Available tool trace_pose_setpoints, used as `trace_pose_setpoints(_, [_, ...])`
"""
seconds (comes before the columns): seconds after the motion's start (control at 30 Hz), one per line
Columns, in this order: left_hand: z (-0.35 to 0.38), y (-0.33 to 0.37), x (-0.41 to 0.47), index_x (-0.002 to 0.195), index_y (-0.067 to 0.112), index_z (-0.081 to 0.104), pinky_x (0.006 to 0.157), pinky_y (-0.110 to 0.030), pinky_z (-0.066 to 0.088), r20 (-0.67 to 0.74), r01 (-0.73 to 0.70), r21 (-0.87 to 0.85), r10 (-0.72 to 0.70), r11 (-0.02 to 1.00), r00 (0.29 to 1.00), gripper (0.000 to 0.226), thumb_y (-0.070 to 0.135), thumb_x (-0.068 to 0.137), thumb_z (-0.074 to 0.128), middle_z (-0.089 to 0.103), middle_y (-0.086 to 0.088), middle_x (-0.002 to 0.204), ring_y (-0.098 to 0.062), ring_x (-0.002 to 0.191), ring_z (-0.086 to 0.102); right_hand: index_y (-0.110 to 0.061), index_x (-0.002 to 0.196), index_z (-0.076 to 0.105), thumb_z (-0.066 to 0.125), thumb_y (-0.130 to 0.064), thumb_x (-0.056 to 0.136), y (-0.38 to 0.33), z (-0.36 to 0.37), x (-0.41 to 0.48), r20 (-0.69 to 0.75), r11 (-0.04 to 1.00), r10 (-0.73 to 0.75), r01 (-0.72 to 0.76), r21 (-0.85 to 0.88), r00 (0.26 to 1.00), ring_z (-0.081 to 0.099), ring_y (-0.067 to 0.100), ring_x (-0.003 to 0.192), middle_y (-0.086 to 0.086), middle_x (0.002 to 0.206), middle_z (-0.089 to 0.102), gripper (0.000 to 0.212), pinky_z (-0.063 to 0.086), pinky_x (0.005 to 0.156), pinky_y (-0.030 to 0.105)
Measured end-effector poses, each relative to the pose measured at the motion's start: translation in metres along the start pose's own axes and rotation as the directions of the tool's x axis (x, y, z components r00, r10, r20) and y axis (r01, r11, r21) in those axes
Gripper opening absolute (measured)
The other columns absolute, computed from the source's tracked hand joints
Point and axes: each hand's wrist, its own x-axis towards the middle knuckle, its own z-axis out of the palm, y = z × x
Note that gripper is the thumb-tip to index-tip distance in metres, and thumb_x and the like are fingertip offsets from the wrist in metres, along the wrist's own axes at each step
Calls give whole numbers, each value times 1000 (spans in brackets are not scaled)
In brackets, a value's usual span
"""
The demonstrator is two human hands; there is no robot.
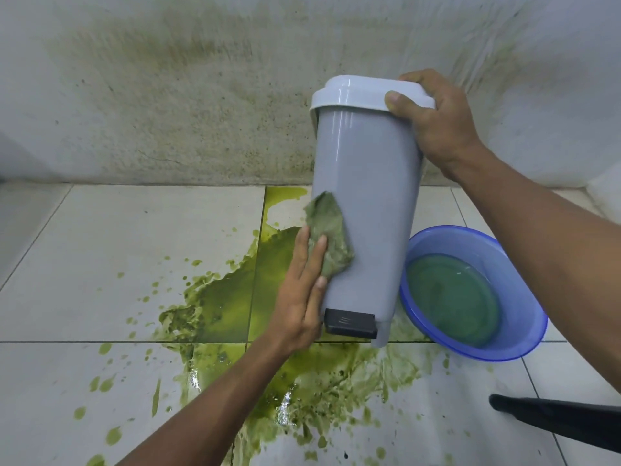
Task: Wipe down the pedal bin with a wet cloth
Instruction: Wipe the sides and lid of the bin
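A grey pedal bin [369, 203] with a pale lid [356, 92] stands tilted on the tiled floor, its black pedal [351, 322] facing me at the bottom. My right hand [433, 119] grips the lid's right edge, thumb over the front rim. My left hand [302, 290] presses a wet, green-stained cloth [329, 237] flat against the bin's lower left side with straight fingers.
A blue basin [524, 297] holding greenish water sits on the floor right of the bin. A wide green spill [235, 297] covers the white tiles under and left of the bin. The stained wall [201, 112] is close behind. A black object [554, 422] lies at lower right.
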Motion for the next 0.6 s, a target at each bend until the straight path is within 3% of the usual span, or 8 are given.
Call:
trace_pose_setpoints(0.07, [3, -14, -30, 160, 29, 17, 119, -65, 23, 59, -30, 26, 29, 999, 998, 55, 21, 108, 33, -3, -1, 171, -35, 156, 5, -24, 109, 68, 69, -57, 74, 0, 1, 0, -6, 1000, 9, -9, -6, 1000, 62, 11, 100, 0, 115, 67, 48, 51, 86, 26])
trace_pose_setpoints(0.13, [2, -24, -42, 160, 33, 19, 119, -61, 21, 102, -85, 56, 79, 995, 992, 53, 26, 109, 31, -4, 0, 171, -39, 155, 2, -26, 107, 68, 69, -57, 74, 0, 3, -1, -11, 1000, 5, -5, -1, 1000, 63, 12, 101, 0, 114, 67, 45, 51, 86, 27])
trace_pose_setpoints(0.27, [-13, -17, 13, 156, 17, 31, 126, -53, 8, 147, -288, 194, 263, 938, 954, 49, 21, 108, 37, 9, -8, 167, -44, 154, 0, -29, 104, 67, 70, -57, 73, -3, 5, -6, -8, 1000, -4, 4, 6, 1000, 63, 14, 101, 3, 114, 68, 42, 52, 87, 28])
trace_pose_setpoints(0.43, [-21, 29, 117, 151, 8, 43, 125, -55, 5, 191, -393, 412, 343, 822, 920, 48, 17, 104, 45, 25, -21, 163, -44, 153, 11, -29, 101, 65, 69, -57, 74, -7, 3, -8, -15, 999, -33, 33, -25, 999, 63, 21, 104, 2, 110, 67, 38, 52, 90, 35])
trace_pose_setpoints(0.5, [-21, 35, 122, 152, 9, 42, 126, -53, 4, 299, -483, 417, 385, 770, 873, 49, 19, 105, 43, 28, -19, 163, -41, 154, 12, -25, 104, 67, 68, -58, 74, -4, -2, -10, -19, 999, -22, 22, -34, 1000, 63, 21, 103, 2, 111, 68, 45, 51, 90, 35])
trace_pose_setpoints(0.6, [-28, 28, 90, 155, 13, 38, 127, -50, 7, 535, -637, 317, 422, 703, 732, 50, 20, 106, 42, 28, -14, 164, -32, 156, 11, -24, 108, 68, 68, -59, 72, -3, -2, -12, -21, 999, -5, 4, -36, 1000, 62, 17, 102, 4, 114, 66, 50, 50, 90, 31])
